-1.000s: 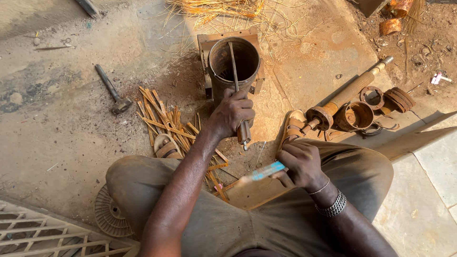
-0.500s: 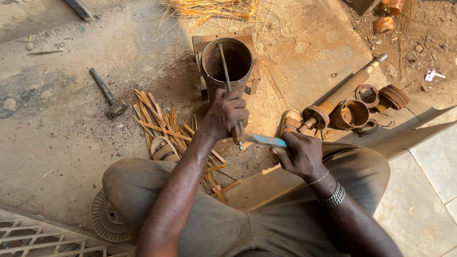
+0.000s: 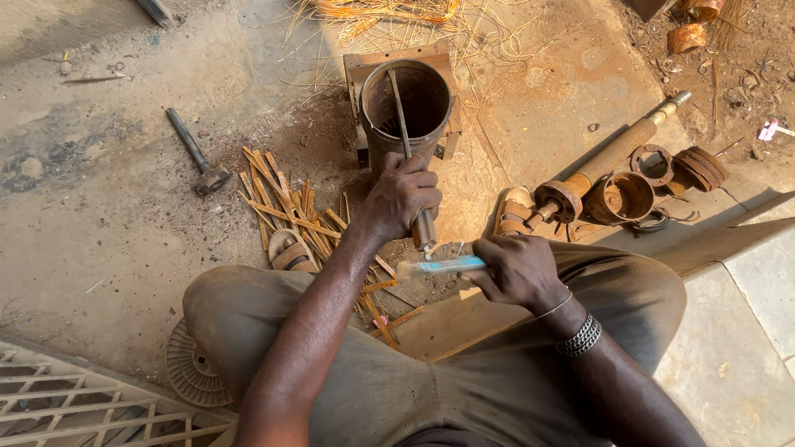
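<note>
My left hand [image 3: 400, 195] grips the lower end of a long thin metal rod [image 3: 401, 108] whose upper end rests inside a rusty metal cylinder [image 3: 407, 108] on a square base. My right hand [image 3: 515, 269] holds a light blue flat tool [image 3: 439, 265], its tip pointing left and meeting the bottom end of the rod just below my left hand. I sit on the ground with my knees spread, both hands in front of me.
A hammer [image 3: 195, 156] lies on the concrete to the left. A pile of rusty strips [image 3: 291, 211] lies by my left knee. A rusty shaft [image 3: 609, 159] with round parts [image 3: 654, 178] lies to the right. A white metal grille [image 3: 74, 406] is at the bottom left.
My right hand has brought the blue tool up and left until its tip meets the bottom of the rod. My left hand has kept its grip on the rod.
</note>
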